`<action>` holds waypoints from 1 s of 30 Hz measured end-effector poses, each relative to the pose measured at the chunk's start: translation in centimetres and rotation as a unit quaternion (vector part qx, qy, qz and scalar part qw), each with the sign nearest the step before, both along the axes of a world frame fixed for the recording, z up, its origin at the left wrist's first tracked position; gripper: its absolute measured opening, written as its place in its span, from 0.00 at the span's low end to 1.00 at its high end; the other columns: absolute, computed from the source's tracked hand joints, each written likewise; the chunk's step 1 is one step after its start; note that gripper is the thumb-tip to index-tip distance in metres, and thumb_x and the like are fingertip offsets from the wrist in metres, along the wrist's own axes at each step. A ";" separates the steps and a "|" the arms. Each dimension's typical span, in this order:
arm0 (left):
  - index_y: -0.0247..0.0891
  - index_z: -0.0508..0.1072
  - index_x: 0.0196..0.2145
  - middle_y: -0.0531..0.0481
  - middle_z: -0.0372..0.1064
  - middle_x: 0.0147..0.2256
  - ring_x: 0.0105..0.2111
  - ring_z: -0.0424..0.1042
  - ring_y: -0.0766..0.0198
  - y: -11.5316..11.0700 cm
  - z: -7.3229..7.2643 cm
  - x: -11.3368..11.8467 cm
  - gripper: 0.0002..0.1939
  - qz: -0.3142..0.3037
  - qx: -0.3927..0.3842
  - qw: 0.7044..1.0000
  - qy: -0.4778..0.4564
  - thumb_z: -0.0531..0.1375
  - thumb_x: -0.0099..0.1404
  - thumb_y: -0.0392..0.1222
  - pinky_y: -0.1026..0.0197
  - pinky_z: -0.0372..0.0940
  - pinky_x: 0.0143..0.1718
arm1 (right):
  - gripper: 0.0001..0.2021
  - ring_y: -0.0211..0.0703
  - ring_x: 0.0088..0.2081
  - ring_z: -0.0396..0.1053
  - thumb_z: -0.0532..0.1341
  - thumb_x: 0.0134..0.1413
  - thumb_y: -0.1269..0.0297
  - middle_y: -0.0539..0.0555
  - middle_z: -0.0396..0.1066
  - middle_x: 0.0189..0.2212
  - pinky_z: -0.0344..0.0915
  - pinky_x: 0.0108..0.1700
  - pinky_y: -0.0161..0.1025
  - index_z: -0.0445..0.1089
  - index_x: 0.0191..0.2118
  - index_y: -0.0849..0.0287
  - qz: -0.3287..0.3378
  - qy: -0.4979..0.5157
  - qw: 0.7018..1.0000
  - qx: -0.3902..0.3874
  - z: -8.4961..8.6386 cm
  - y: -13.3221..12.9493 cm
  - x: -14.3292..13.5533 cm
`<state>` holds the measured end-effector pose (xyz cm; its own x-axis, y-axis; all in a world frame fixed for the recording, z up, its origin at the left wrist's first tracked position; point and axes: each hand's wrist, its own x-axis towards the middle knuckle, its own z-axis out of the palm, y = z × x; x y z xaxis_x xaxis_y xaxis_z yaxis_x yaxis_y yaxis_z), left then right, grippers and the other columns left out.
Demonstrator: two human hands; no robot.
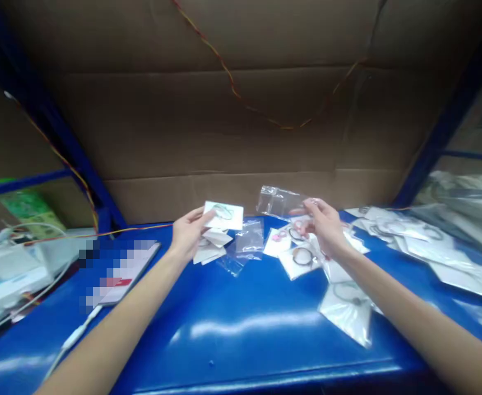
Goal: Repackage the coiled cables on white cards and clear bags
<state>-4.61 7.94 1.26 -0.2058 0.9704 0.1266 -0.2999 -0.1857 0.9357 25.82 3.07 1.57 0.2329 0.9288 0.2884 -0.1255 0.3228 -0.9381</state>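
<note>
My left hand (191,230) pinches a white card (232,218) with a thin greenish loop on it. Below that hand, several pale cards (210,251) lie on the blue table (224,318). To the right, my right hand (321,222) holds a clear plastic bag (279,202) by its right end, apart from the card. Flat clear bags (249,238) rest on the table between the hands. Under and beside my right hand are bagged cards with dark rings (302,256) and one with a pink item (279,236).
A phone (131,274) with a white cable (76,334) lies at the left. White boxes (18,274) stand farther left. Bagged cards (442,247) pile up at the right. Cardboard (232,126) backs the table between blue posts.
</note>
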 end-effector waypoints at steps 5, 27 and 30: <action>0.30 0.83 0.40 0.40 0.82 0.36 0.30 0.80 0.58 0.9 -0.3 -1.1 0.20 0.013 -0.004 0.999 0.044 0.76 0.47 0.37 0.60 0.75 0.31 | 0.20 0.38 0.16 0.71 0.67 0.55 0.46 0.56 0.82 0.35 0.62 0.15 0.32 0.63 0.41 0.55 0.036 -0.015 0.999 -0.006 -0.5 -0.1 -0.5; 0.37 0.84 0.31 0.48 0.82 0.34 0.37 0.78 0.50 3.1 -0.6 -5.7 0.11 0.092 0.042 0.902 0.419 0.68 0.47 0.41 0.61 0.68 0.37 | 0.19 0.40 0.15 0.70 0.65 0.58 0.48 0.55 0.80 0.32 0.63 0.14 0.35 0.71 0.47 0.56 -0.009 -0.095 0.995 0.017 -0.7 -0.6 -1.3; 0.40 0.85 0.33 0.47 0.83 0.37 0.41 0.78 0.47 3.2 -1.1 -6.0 0.12 0.088 0.065 0.870 0.481 0.68 0.49 0.41 0.59 0.68 0.42 | 0.19 0.42 0.16 0.72 0.65 0.57 0.47 0.52 0.78 0.28 0.64 0.15 0.36 0.71 0.47 0.55 -0.006 -0.096 0.995 0.016 -0.7 -0.6 -1.4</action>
<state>-10.66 11.16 0.18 -0.0878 0.8989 0.4293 0.6541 -0.2730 0.7054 24.39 2.46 0.88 0.1820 0.9159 0.3578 0.0602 0.3528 -0.9338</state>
